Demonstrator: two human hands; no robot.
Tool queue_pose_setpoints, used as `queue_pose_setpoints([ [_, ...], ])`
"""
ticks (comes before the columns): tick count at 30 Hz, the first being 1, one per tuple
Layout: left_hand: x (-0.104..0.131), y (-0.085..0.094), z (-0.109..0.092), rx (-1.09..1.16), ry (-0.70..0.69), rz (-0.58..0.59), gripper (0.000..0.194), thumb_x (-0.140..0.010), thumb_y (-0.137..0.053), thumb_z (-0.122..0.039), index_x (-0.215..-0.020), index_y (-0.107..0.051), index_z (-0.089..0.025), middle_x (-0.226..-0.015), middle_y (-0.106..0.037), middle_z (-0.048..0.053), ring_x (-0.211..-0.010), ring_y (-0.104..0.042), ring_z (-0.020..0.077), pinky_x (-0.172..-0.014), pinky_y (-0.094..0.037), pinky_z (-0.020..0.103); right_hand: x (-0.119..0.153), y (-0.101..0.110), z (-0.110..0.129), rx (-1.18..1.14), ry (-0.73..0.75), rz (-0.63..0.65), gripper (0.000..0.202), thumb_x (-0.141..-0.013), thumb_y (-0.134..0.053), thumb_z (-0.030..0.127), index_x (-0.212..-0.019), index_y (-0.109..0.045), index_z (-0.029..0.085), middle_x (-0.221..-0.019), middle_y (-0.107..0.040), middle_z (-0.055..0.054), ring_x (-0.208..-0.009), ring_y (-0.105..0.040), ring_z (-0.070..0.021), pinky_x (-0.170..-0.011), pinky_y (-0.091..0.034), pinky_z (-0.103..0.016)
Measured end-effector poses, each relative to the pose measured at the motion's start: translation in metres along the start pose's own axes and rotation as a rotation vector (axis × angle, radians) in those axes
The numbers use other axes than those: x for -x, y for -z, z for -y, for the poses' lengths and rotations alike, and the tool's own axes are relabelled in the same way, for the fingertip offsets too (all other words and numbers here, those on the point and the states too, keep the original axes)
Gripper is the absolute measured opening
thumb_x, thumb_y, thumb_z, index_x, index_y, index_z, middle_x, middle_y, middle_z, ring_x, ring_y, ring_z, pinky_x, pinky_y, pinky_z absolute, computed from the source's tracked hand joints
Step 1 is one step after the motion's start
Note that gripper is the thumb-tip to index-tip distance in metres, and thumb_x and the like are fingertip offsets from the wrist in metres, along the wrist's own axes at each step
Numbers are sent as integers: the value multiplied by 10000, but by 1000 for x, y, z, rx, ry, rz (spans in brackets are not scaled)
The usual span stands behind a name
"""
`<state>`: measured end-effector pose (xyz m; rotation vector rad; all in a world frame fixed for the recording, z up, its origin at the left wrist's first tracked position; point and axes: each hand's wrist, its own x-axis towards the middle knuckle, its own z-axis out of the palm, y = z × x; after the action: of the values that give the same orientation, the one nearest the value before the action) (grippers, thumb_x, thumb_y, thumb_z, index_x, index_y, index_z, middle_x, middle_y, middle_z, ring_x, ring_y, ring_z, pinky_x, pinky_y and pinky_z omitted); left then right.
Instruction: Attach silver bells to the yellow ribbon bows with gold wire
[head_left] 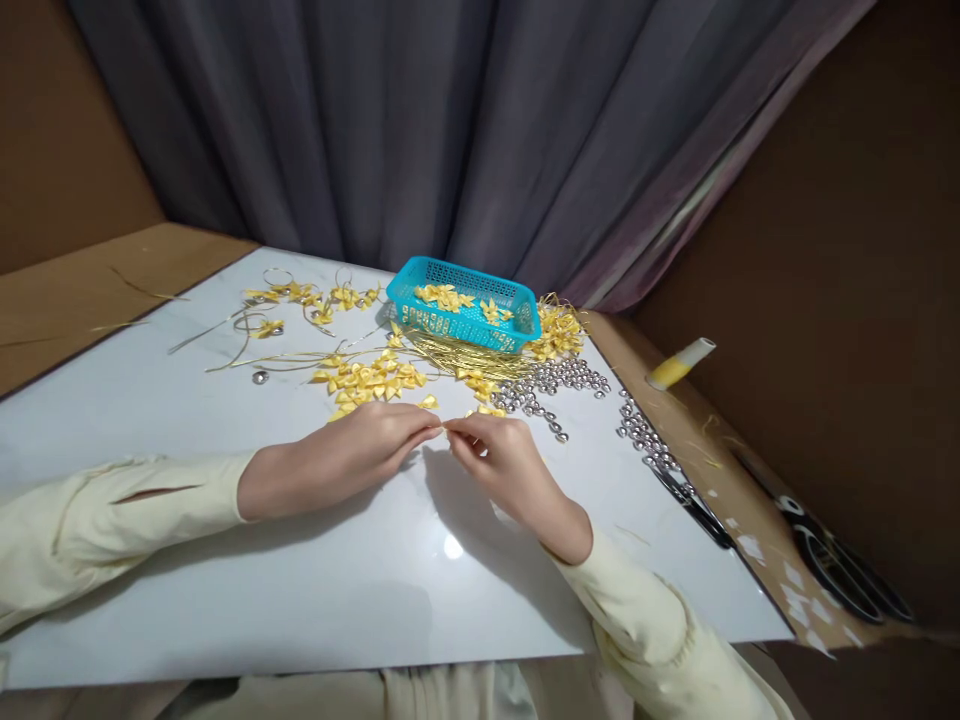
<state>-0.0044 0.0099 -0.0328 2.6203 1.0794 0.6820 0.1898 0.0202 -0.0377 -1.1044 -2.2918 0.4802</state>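
My left hand (379, 440) and my right hand (499, 460) meet above the middle of the white board, fingertips almost touching. Both are closed in a pinch. A tiny yellowish bit (444, 427) shows between the fingertips, too small to name. Just beyond my left hand lies a loose pile of folded yellow ribbon petals (371, 380). More yellow pieces (480, 385) lie beyond my right hand. A bundle of thin gold wires (469, 357) rests behind them, and many small shiny silver beads (551, 385) are scattered to its right.
A blue plastic basket (463, 325) with yellow pieces stands at the back. Wired yellow flowers (300, 293) lie back left. At right are a yellow-white tube (681, 363), a black-handled tool (694, 508) and black scissors (836, 565). A grey curtain (360, 130) hangs behind the white board (300, 600).
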Motion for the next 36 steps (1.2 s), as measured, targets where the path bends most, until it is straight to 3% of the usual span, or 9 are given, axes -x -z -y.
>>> queue_pose_setpoints([
  [7,-2,4,1,-59,67,51,313,-970,-350,-197,-909,-652,-146,-838,-695,67,-720,-632,197,-639,-416,288,-2,5,1,-31,-92,55,224,-791,-551,41,-805,-755,133,-646,-715,-30,-533,-583,-105,-546,-411,-193],
  [12,-3,1,-2,-76,57,124,300,-993,-368,-328,-1001,-620,-165,-897,-664,61,-839,-600,226,-780,-385,343,-3,5,3,-22,-129,96,198,-783,-567,51,-760,-749,127,-625,-709,-28,-503,-554,-91,-534,-397,-185],
  [20,-10,-3,-9,-21,79,192,284,-994,-352,-216,-982,-630,-155,-855,-665,57,-759,-591,206,-726,-385,320,-1,5,6,48,-176,150,215,-793,-549,45,-806,-750,120,-675,-722,-58,-535,-544,-105,-556,-364,-201],
  [25,-9,-4,-16,-216,2,214,265,-932,-377,-71,-909,-633,-138,-765,-648,64,-682,-568,212,-674,-390,324,-1,6,8,111,-211,183,229,-785,-528,30,-764,-738,119,-660,-710,-61,-543,-522,-112,-562,-333,-214],
  [29,-8,-5,-19,-365,-11,307,276,-859,-396,24,-923,-630,-108,-787,-653,90,-719,-573,236,-702,-394,342,-2,5,10,160,-234,211,222,-791,-524,46,-732,-722,129,-654,-701,-57,-545,-517,-113,-555,-315,-219],
  [32,-8,-5,-16,-310,45,322,263,-872,-389,-2,-866,-617,-133,-770,-641,73,-707,-561,227,-668,-378,322,-2,5,9,211,-265,212,219,-787,-515,62,-742,-714,142,-691,-705,-68,-594,-558,-137,-572,-319,-233],
  [36,-11,0,-5,-70,150,270,228,-909,-388,-136,-819,-596,-163,-702,-607,35,-642,-543,190,-600,-341,281,0,8,0,294,-326,176,219,-773,-483,67,-786,-690,137,-717,-692,-100,-653,-598,-201,-576,-331,-268],
])
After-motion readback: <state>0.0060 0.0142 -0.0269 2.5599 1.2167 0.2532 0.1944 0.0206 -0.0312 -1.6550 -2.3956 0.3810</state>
